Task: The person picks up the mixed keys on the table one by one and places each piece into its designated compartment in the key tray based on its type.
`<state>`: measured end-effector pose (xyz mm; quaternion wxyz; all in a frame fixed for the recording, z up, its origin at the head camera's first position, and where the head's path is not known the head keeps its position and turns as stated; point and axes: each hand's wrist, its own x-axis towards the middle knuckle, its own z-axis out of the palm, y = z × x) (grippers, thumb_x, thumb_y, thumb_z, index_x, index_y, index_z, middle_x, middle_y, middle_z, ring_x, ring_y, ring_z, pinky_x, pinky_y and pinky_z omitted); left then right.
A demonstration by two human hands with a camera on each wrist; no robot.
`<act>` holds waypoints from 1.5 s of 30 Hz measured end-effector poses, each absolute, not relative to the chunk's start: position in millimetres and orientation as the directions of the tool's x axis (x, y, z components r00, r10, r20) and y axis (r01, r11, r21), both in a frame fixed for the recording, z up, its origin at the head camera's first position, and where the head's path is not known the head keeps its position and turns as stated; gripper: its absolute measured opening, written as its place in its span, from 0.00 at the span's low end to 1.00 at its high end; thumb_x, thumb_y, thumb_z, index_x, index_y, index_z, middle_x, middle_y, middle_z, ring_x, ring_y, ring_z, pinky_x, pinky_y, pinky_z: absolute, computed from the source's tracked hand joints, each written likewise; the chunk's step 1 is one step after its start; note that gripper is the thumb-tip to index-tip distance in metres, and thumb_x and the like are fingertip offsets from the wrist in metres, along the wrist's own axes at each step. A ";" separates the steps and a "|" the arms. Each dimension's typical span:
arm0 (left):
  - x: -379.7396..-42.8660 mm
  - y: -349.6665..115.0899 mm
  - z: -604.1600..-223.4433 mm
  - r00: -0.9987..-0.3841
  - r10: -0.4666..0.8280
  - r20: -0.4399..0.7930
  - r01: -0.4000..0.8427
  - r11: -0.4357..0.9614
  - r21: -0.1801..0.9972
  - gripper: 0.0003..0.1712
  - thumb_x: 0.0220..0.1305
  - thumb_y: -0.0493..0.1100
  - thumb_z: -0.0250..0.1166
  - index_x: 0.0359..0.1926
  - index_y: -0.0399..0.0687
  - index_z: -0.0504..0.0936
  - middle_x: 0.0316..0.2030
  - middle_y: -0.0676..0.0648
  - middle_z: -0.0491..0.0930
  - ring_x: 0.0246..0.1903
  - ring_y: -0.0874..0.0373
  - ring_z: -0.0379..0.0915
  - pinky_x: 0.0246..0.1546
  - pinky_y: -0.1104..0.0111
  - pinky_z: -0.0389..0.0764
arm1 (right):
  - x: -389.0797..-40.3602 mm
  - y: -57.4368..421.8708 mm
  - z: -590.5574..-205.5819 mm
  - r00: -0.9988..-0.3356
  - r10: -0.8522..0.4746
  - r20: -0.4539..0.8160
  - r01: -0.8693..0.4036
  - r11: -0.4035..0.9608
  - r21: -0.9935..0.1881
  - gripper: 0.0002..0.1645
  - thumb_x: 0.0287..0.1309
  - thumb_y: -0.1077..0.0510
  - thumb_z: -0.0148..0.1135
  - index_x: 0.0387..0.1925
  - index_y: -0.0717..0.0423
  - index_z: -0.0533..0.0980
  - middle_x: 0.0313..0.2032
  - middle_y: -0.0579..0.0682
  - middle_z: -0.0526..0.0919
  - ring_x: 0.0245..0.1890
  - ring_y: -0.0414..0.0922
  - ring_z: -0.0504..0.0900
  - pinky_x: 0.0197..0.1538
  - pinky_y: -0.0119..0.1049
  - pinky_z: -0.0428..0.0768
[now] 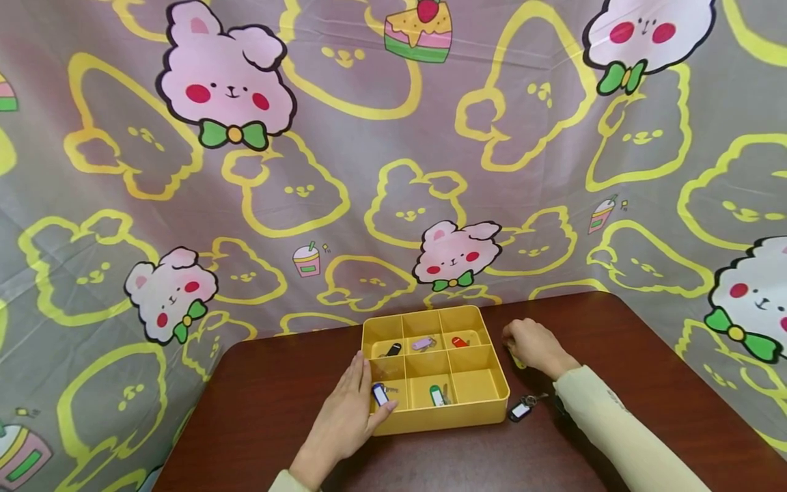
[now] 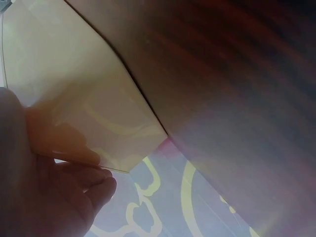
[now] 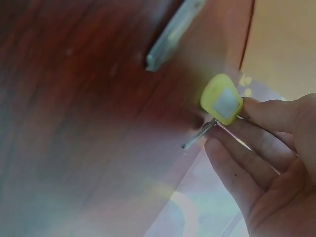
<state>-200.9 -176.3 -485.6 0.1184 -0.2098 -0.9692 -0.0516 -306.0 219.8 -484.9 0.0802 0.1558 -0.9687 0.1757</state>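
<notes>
A yellow six-compartment box (image 1: 439, 420) stands on the table. At its left side, my left hand (image 1: 344, 413) grips the wall, thumb by the front left corner; fingers (image 2: 101, 190) show at the rim in the left wrist view. Right of the box, my right hand (image 1: 536, 346) pinches a yellow key tag (image 3: 222, 100) with a key (image 3: 197, 136) hanging from it, low over the table. In front of that hand lies a black key tag (image 1: 521, 410) with keys, beside the box's front right corner.
Tagged keys lie in the compartments: black (image 1: 393, 350), lilac (image 1: 422, 343) and red (image 1: 459, 342) in the back row, blue (image 1: 380, 394) and green (image 1: 437, 395) in front. A patterned cloth (image 1: 369, 205) hangs behind the brown table (image 1: 258, 410).
</notes>
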 end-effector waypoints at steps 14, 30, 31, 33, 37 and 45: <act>-200.1 -175.8 -485.4 -0.889 0.386 0.247 0.415 0.906 0.077 0.51 0.78 0.69 0.51 0.77 0.27 0.61 0.80 0.27 0.54 0.81 0.38 0.54 0.79 0.49 0.65 | -294.7 214.7 -458.7 -0.919 -0.261 0.296 -0.365 0.847 -0.386 0.05 0.63 0.66 0.68 0.33 0.58 0.88 0.31 0.48 0.90 0.29 0.40 0.82 0.37 0.44 0.85; -200.2 -176.0 -486.5 -0.885 0.388 0.257 0.418 0.906 0.071 0.52 0.78 0.70 0.51 0.77 0.26 0.62 0.80 0.26 0.55 0.81 0.38 0.55 0.79 0.50 0.66 | -287.6 210.6 -441.1 -0.915 -0.247 0.320 -0.379 0.802 -0.463 0.05 0.65 0.63 0.70 0.35 0.54 0.90 0.33 0.48 0.92 0.25 0.37 0.76 0.30 0.30 0.74; -200.2 -176.0 -486.4 -0.886 0.387 0.255 0.416 0.906 0.071 0.52 0.78 0.70 0.51 0.77 0.26 0.62 0.80 0.27 0.54 0.81 0.38 0.55 0.79 0.50 0.66 | -286.9 210.6 -439.9 -0.913 -0.244 0.327 -0.381 0.799 -0.465 0.05 0.65 0.63 0.70 0.36 0.54 0.90 0.34 0.48 0.92 0.26 0.37 0.77 0.30 0.30 0.75; -200.4 -175.9 -486.3 -0.888 0.386 0.251 0.415 0.907 0.074 0.52 0.77 0.69 0.52 0.77 0.26 0.61 0.80 0.27 0.54 0.81 0.38 0.55 0.79 0.50 0.66 | -285.3 210.9 -437.1 -0.911 -0.235 0.339 -0.381 0.793 -0.475 0.05 0.65 0.63 0.70 0.36 0.54 0.90 0.35 0.48 0.92 0.28 0.38 0.78 0.31 0.31 0.77; -200.7 -176.0 -486.0 -0.891 0.382 0.244 0.412 0.908 0.084 0.52 0.77 0.69 0.52 0.77 0.27 0.61 0.80 0.27 0.53 0.81 0.38 0.54 0.79 0.50 0.66 | -283.4 211.9 -433.1 -0.912 -0.222 0.346 -0.380 0.774 -0.506 0.05 0.66 0.63 0.70 0.37 0.55 0.90 0.37 0.51 0.93 0.28 0.39 0.79 0.31 0.31 0.77; -200.6 -176.0 -486.5 -0.892 0.378 0.247 0.409 0.908 0.087 0.52 0.77 0.69 0.52 0.78 0.27 0.60 0.80 0.27 0.54 0.81 0.38 0.55 0.78 0.50 0.67 | -281.8 211.8 -431.5 -0.916 -0.183 0.358 -0.371 0.723 -0.582 0.06 0.65 0.62 0.71 0.40 0.56 0.91 0.39 0.52 0.93 0.28 0.40 0.76 0.27 0.29 0.72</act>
